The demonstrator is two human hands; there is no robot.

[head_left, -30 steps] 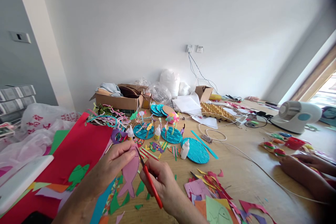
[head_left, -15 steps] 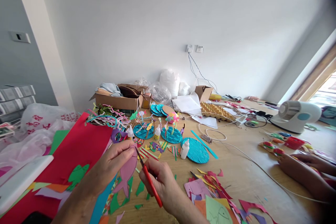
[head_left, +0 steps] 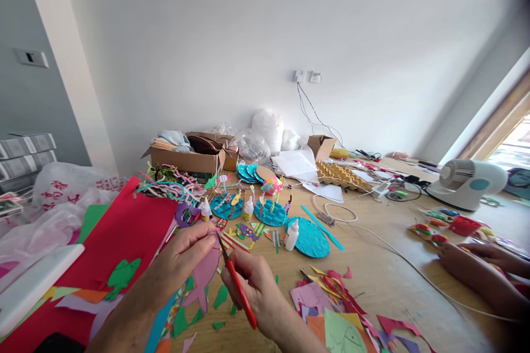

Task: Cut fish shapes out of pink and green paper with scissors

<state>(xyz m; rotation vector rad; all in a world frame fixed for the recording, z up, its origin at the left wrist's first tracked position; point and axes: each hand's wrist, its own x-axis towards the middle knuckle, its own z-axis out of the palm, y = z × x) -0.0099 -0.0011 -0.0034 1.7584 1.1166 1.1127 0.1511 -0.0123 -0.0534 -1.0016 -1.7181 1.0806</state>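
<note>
Pinched in my left hand [head_left: 188,248] is a pink paper fish [head_left: 206,273], its tail hanging down. My right hand [head_left: 252,284] is closed around scissors [head_left: 242,292] with red handles, their blades at the upper edge of the fish beside my left fingertips. Below lie green paper scraps [head_left: 221,297]. A green paper fish [head_left: 123,274] rests on the red sheet [head_left: 111,237] left of my left arm. Beyond my hands are small striped paper fish [head_left: 250,231] and a white glue bottle [head_left: 291,235].
Blue discs [head_left: 308,237] with paper decorations stand mid-table. Coloured offcuts [head_left: 331,298] lie to the right of my right hand. A white cable [head_left: 397,251] crosses the table towards a co-worker's hands [head_left: 467,256]. A white fan [head_left: 467,182] and a cardboard box [head_left: 186,161] stand further back.
Both my hands and the pink fish have shifted slightly to the right. The scissors stay at the fish's upper edge.
</note>
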